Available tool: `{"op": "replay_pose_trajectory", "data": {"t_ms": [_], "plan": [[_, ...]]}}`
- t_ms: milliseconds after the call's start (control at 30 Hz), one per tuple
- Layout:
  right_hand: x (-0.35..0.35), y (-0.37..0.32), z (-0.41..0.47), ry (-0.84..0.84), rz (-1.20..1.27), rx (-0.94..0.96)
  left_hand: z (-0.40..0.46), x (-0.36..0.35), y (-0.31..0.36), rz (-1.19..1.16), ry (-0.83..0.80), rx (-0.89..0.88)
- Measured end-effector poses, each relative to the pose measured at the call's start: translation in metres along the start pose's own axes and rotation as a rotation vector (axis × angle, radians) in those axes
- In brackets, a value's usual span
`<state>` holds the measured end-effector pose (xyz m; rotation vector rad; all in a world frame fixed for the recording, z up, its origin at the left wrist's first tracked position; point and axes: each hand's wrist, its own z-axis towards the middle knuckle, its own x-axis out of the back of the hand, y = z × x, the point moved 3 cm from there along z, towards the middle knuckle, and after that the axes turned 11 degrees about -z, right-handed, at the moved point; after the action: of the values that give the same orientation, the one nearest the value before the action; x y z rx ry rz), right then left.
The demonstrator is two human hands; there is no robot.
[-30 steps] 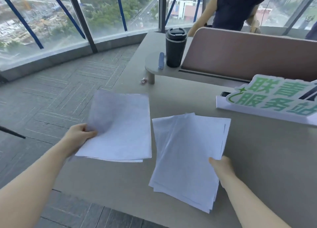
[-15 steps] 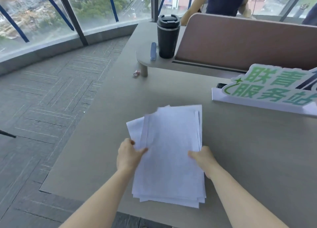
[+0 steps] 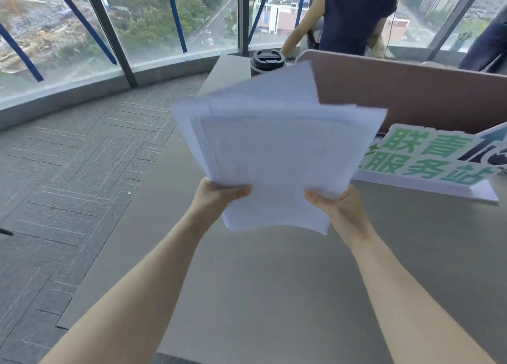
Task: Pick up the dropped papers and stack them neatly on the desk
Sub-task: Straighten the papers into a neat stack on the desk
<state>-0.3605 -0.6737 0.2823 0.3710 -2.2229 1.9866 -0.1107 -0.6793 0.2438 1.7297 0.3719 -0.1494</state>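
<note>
We hold the papers (image 3: pixel 277 155) up off the worktop (image 3: pixel 274 281), our left hand (image 3: pixel 216 196) pinching the near left corner and our right hand (image 3: pixel 333 202) the near right, thumbs on top and the other fingers hidden beneath. The sheets fan unevenly and blur at their far edges. They cover most of the cup (image 3: pixel 267 62) and the sign's (image 3: pixel 430 160) left end. The print is too faint to read.

Both hands, left hand (image 3: pixel 216 196) and right hand (image 3: pixel 336 207), grip the messy papers (image 3: pixel 277 149) up off the table (image 3: pixel 274 281).
</note>
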Motion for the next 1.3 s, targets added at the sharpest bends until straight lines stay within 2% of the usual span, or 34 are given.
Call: {"op": "replay_pose_trajectory", "data": {"t_ms": [100,200,267,333,367,433,500,533,667,733,800,867,933,1033,1100,1133,1200,1300], "plan": [[-0.015,0.028,-0.010,0.010,-0.039,-0.085,-0.015,0.011,-0.032,0.120,0.048,0.100],[-0.014,0.042,-0.017,0.130,-0.016,-0.115,-0.023,0.017,-0.055,0.198,0.111,0.123],[-0.005,0.033,-0.016,0.227,-0.043,-0.032,-0.019,0.020,-0.055,0.273,0.176,0.097],[0.013,0.007,-0.016,0.352,-0.069,0.135,-0.010,0.020,-0.039,0.388,0.195,0.013],[0.024,-0.011,-0.017,0.401,-0.126,0.239,-0.006,0.020,-0.027,0.468,0.181,-0.044],[0.037,-0.047,-0.016,0.404,-0.423,0.421,-0.001,0.015,0.007,0.683,0.111,-0.176],[0.035,-0.067,-0.010,0.341,-0.752,0.515,0.000,0.006,0.042,0.905,-0.005,-0.306],[0.032,-0.072,-0.008,0.320,-0.829,0.520,-0.002,0.001,0.056,0.997,-0.050,-0.364],[0.032,-0.064,-0.004,0.282,-0.661,0.366,-0.008,-0.006,0.088,1.289,-0.167,-0.492],[0.029,-0.052,-0.001,0.113,-0.501,0.208,-0.012,-0.009,0.095,1.361,-0.208,-0.539],[0.021,-0.036,0.001,-0.007,-0.350,0.060,-0.015,-0.009,0.097,1.419,-0.232,-0.538],[0.016,-0.020,0.001,0.050,-0.311,0.018,-0.012,0.003,0.099,1.465,-0.167,-0.444],[0.017,-0.010,0.000,0.129,-0.263,0.015,-0.008,0.028,0.104,1.363,-0.048,-0.276],[0.025,0.001,-0.002,0.202,-0.171,-0.014,-0.005,0.071,0.099,0.756,0.015,-0.148],[0.028,0.001,-0.001,0.241,-0.148,-0.003,-0.012,0.083,0.087,0.324,-0.023,-0.096],[0.027,-0.001,-0.001,0.249,-0.146,0.016,-0.014,0.084,0.078,0.205,-0.059,-0.076],[0.024,-0.007,0.001,0.258,-0.132,0.061,-0.014,0.075,0.064,0.109,-0.101,-0.077],[0.025,-0.011,-0.002,0.291,-0.087,0.108,-0.007,0.065,0.054,-0.013,0.007,-0.168]]}}
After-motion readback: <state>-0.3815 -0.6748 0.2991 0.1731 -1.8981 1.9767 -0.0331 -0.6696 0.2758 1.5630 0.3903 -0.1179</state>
